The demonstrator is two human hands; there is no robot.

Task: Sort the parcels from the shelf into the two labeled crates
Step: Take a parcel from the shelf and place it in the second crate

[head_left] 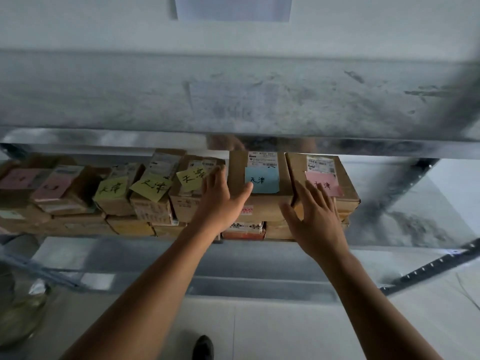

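Brown cardboard parcel with blue sticky note (pixel 259 203) sits atop stack on grey metal shelf (pixel 415 216), just beside pink-noted parcel (pixel 345 193). Left hand (pixel 223 201), fingers straight, rests against its left side. Right hand (pixel 314 216), fingers spread wide, at its right edge. Neither hand grips.

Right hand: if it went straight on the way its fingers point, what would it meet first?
The right hand points at the parcel with the pink note. Its fingers overlap that parcel's top, so it likely comes first. Whether they touch is unclear.
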